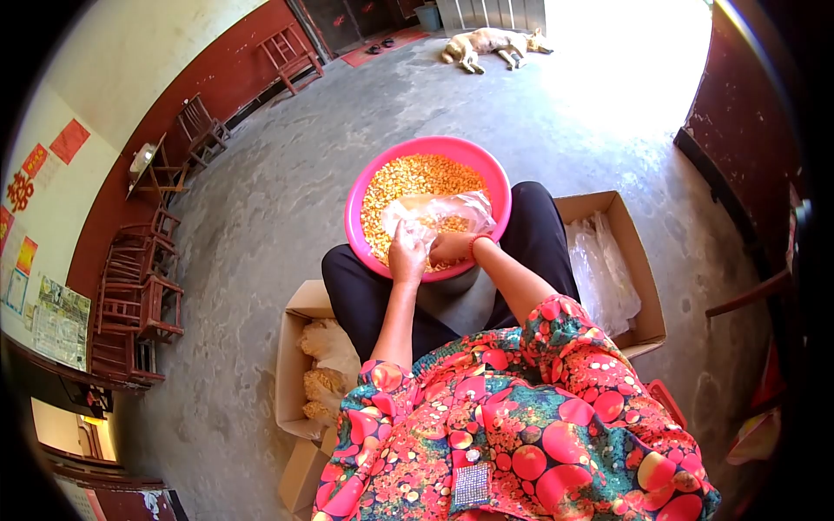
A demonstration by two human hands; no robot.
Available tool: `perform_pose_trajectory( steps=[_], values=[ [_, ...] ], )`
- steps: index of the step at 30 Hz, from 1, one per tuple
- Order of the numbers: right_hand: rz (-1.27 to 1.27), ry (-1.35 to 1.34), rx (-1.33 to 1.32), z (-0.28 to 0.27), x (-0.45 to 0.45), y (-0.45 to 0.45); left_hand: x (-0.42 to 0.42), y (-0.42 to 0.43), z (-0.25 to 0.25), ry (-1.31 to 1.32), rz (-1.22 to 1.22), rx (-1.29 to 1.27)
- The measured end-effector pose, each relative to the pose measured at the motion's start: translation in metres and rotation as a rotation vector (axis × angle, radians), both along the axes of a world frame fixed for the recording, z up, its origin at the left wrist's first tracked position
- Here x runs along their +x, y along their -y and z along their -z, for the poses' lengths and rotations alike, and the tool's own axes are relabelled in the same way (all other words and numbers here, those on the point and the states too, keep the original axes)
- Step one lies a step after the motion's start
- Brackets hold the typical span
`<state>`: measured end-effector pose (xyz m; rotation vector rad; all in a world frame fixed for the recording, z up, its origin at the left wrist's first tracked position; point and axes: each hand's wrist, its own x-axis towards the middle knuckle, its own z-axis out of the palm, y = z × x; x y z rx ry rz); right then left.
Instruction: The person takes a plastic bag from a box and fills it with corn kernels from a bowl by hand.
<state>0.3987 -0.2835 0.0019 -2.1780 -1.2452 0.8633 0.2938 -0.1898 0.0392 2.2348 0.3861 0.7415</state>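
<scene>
A pink basin (506,178) filled with yellow corn kernels (417,174) sits between my knees. Over the kernels, my left hand (407,253) is closed on a clear plastic bag (447,211), which spreads to the right across the basin. My right hand (452,248), with a red band at the wrist, is down at the basin's near side beside the left hand. Its fingers look curled, but their tips are hidden among the bag and kernels, so what they hold cannot be made out.
An open cardboard box (645,300) at my right contains clear plastic bags (599,273). Another box (291,356) at my left holds filled bags (330,352). Wooden chairs (139,304) line the left wall. A dog (491,45) lies on the concrete floor near the bright doorway.
</scene>
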Motion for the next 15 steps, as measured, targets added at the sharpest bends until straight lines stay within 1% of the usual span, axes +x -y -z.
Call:
perform_pose_trajectory(
  steps=[1, 2, 3, 6, 8, 9, 10, 12, 13, 15],
  values=[
    [0.077, -0.031, 0.033, -0.001, 0.001, 0.001, 0.000, 0.000, 0.001, -0.001, 0.001, 0.000],
    [0.078, -0.032, 0.033, -0.002, 0.003, 0.006, 0.001, 0.000, 0.002, -0.012, -0.006, -0.044],
    [0.007, -0.003, 0.263, 0.002, 0.006, 0.014, 0.001, -0.001, 0.003, -0.022, -0.013, -0.087],
    [0.259, -0.490, 0.334, -0.044, -0.013, 0.029, -0.004, 0.006, -0.013, -0.065, -0.023, -0.077],
    [0.426, -1.074, 0.289, -0.049, -0.005, 0.033, -0.002, 0.003, -0.006, -0.049, -0.024, -0.026],
    [0.548, -1.033, 0.387, -0.052, -0.012, 0.030, -0.002, 0.003, -0.006, -0.033, -0.023, 0.025],
    [0.550, -1.033, 0.388, -0.053, -0.013, 0.030, -0.002, 0.004, -0.006, -0.033, -0.021, 0.025],
    [0.757, -0.909, 0.448, -0.055, -0.014, 0.031, -0.004, 0.005, -0.007, -0.105, 0.005, 0.014],
    [0.756, -0.908, 0.450, -0.049, -0.011, 0.029, -0.004, 0.005, -0.008, -0.104, 0.005, 0.015],
    [0.903, -0.873, 0.667, -0.027, -0.002, 0.021, -0.004, 0.006, -0.009, -0.168, 0.007, 0.063]
  ],
)
